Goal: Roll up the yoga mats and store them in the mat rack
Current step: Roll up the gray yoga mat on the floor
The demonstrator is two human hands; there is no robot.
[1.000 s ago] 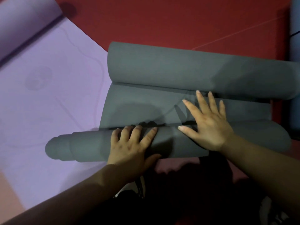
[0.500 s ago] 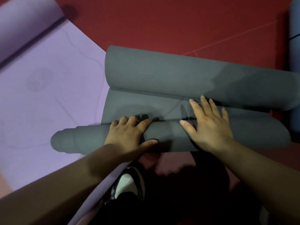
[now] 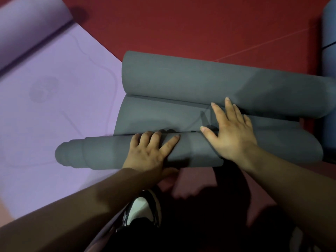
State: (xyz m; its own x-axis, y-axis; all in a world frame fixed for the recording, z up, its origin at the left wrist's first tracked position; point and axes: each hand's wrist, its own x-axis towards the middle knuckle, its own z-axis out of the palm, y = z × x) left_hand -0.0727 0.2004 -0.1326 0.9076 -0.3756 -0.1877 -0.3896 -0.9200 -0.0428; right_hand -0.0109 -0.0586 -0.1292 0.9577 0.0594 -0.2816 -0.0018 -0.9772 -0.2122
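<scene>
1. Grey mat [image 3: 163, 115] lies across the ctr of the red floor [image 3: 181, 24], curled up from both ends: a near roll [image 3: 109, 151] & a far roll [image 3: 190, 79], w/ a short flat strip btw. them.
2. Near roll runs left-right just in front of the person. Its left end telescopes out in steps & overlaps the purple mat [image 3: 54, 115]; its right end sits near the floor's right edge.
3. Far roll is thicker & lies approx. parallel. Its right end reaches the blue mat [image 3: 329, 33]; whether they touch can't be told.
4. Left hand [image 3: 149, 151] grips the near roll at about mid-length: fingers bent over the top, tips at the crease where roll meets flat strip, thumb tucked against the roll's near side.
5. Right hand [image 3: 232, 131] lies flat, palm down, fingers straight & spread, clasping nothing. Heel of the palm presses on the near roll, fingers stretch across the flat strip, tips at the foot of the far roll.
6. Purple mat is spread flat over the floor's left side, w/ a faint line pattern on it. Its far end is rolled up at the floor's far-left corner.
7. Blue mat is rolled, w/ a dark band round it, at the floor's far-right edge, partly cut off.
8. Black & white shoe [image 3: 140, 211] stands at the floor's near edge, below the left forearm, beside the purple mat's near edge.
</scene>
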